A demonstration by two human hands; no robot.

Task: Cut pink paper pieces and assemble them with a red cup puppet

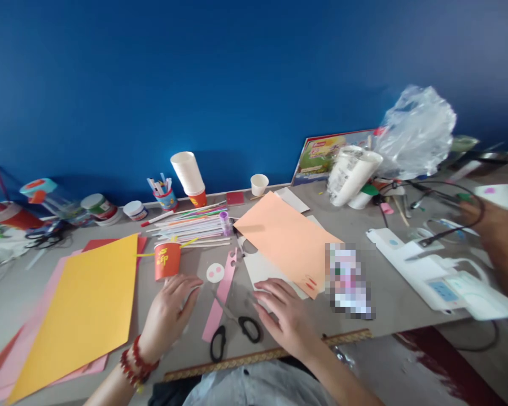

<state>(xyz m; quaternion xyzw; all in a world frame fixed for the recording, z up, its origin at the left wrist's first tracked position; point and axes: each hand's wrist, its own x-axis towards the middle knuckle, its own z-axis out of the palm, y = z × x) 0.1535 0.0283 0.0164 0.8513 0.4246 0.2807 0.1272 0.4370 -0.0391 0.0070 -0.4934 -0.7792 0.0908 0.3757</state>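
Note:
My left hand (175,301), a red beaded bracelet at its wrist, hovers or rests just in front of a red paper cup (167,263) with yellow strips sticking out at both sides. Its fingers are stretched and hold nothing. My right hand (285,313) is also open, close to the front edge of an orange paper sheet (285,237). Between the hands lie black-handled scissors (237,321), partly over a pink paper strip (223,290) with round cut-outs. Beside the strip sits a white paper disc (215,273) with two pink dots.
Yellow paper (84,304) covers pink and red sheets at left. Behind are bundled pipe cleaners (190,228), a purple glue stick (224,223), a pen cup (165,200) and stacked paper cups (188,172). A white power strip (406,270) with cables lies right, near another person's arm (497,242).

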